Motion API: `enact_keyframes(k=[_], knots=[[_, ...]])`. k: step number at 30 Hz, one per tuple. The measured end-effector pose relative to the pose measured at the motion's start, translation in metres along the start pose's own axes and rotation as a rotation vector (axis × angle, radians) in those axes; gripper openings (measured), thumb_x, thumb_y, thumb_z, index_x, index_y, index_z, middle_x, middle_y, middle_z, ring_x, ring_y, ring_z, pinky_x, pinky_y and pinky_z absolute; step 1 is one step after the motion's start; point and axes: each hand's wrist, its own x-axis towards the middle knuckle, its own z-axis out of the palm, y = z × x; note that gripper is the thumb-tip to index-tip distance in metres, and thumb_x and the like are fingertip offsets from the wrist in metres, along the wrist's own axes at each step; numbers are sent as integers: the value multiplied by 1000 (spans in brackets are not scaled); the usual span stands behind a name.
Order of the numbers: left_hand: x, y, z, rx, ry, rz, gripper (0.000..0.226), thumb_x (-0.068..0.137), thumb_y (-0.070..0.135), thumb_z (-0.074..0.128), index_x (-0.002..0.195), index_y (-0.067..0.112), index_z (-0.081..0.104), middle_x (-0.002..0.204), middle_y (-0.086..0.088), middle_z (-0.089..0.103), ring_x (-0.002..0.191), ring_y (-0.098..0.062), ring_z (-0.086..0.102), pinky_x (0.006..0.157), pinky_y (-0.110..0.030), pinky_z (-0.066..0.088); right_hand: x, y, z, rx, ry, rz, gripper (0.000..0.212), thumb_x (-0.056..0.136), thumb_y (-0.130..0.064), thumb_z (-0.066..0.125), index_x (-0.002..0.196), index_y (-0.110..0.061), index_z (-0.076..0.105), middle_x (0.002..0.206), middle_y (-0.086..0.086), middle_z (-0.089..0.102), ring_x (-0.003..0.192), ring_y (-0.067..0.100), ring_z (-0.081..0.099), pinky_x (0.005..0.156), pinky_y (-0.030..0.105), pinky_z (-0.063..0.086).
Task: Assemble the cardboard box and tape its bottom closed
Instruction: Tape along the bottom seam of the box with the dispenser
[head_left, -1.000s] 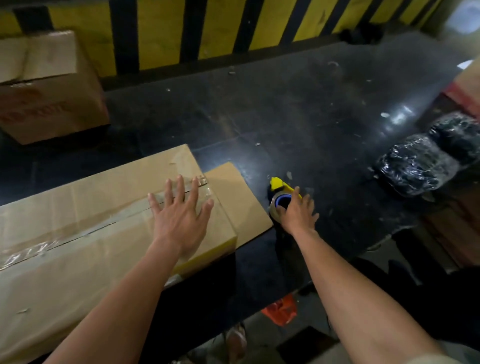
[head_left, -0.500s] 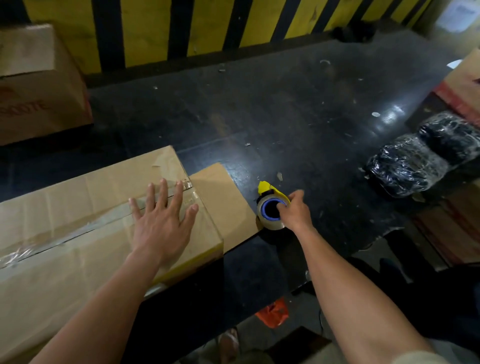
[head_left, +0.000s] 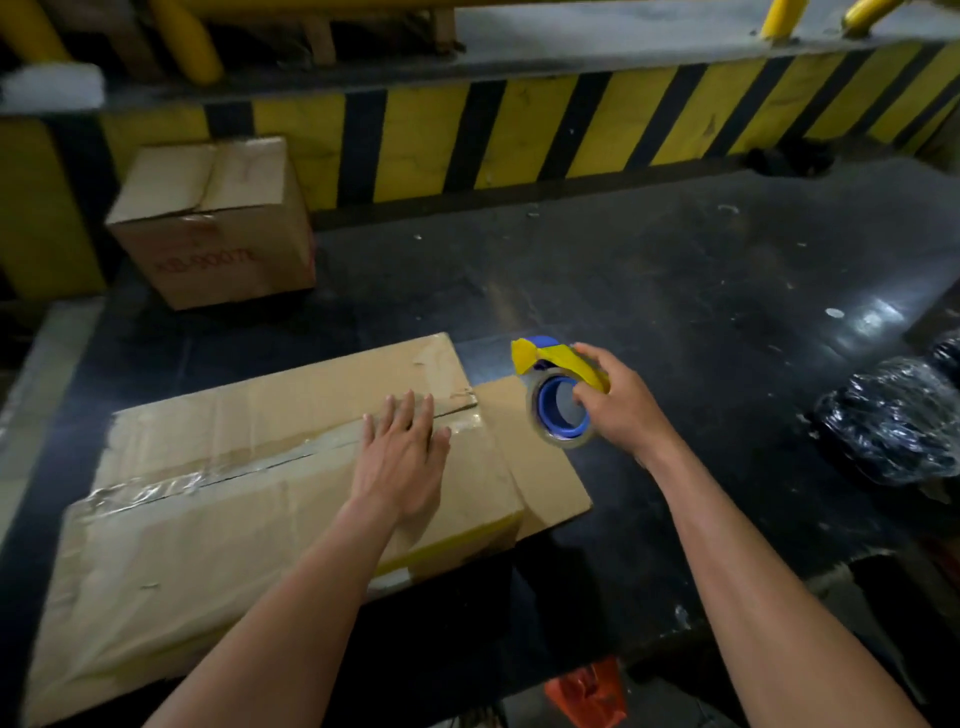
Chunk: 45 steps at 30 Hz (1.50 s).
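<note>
Left hand (head_left: 402, 460) lies flat and open on the taped box (head_left: 249, 499); right hand (head_left: 621, 410) holds the tape dispenser (head_left: 558, 397) in a closed grip above the dark surface (head_left: 675, 291).

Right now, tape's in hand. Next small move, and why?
Probably bring the tape dispenser in the right hand to the box end by the left hand: the seam there looks only partly taped, and that hand is pressing the flaps flat.

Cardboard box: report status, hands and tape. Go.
Left hand flat on cardboard box, seam taped. Right hand gripping tape dispenser, lifted beside the box. Nothing in the way.
</note>
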Motion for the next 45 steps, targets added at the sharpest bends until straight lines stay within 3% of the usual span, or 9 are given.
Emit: enact_keyframes(k=[5,13,22,27,31,35,39,42,45], knots=[[-22,-53,-20,-13,43,-105,60,108,47,24,162,22,22,170,-5,14,157,-29,6,126,-53,6,-7,-65,57,-23,-130,-161,49,85,-10,56,129,-30,59,85,-7,67,71,8,61,70,24,49],[-102,-169,-44,14,143,-300,60,107,49,18,162,24,22,171,-4,12,158,-28,2,127,-53,2,-36,-132,196,-161,-297,-369,63,83,-52,70,140,-33,51,129,-8,61,110,17,58,88,30,45],[-152,-246,-59,-305,282,-456,58,108,41,34,161,20,24,169,-1,18,154,-25,23,123,-43,24,-52,-169,300,-357,-461,-564,78,76,-70,66,143,-37,46,134,0,58,113,20,56,94,35,49],[-153,-262,-60,-508,360,-504,42,106,25,48,147,32,50,123,3,69,114,-23,64,96,-37,52,-51,-183,326,-390,-505,-634,72,80,-66,65,143,-38,47,134,0,58,115,19,55,95,31,45],[-152,-270,-74,-782,450,-528,32,103,19,54,130,29,69,104,18,70,97,-4,66,82,-23,54,-50,-183,329,-405,-519,-712,72,79,-64,67,142,-36,48,138,-5,55,118,15,53,94,27,45],[-142,-274,-89,-836,509,-571,26,103,24,55,122,22,73,110,8,74,99,-4,65,75,-17,49,-47,-183,329,-374,-537,-756,70,77,-61,71,140,-36,51,137,-7,56,115,8,52,95,32,50],[-128,-276,-103,-797,583,-576,31,102,26,57,130,20,68,121,0,72,107,-10,66,87,-26,56,-44,-182,332,-359,-538,-794,70,77,-62,71,139,-36,52,133,-7,59,112,9,54,92,32,52],[-119,-275,-109,-866,530,-548,27,105,28,53,122,22,73,111,4,74,101,-8,67,72,-18,51,-41,-182,334,-368,-555,-825,72,76,-68,68,139,-38,51,130,-6,61,109,10,56,89,32,54],[-110,-282,-112,-1042,474,-565,28,104,28,54,115,16,77,99,0,76,98,-16,70,82,-33,59,-37,-183,335,-354,-566,-841,74,74,-70,66,140,-40,50,124,-6,62,105,12,57,84,33,56]])
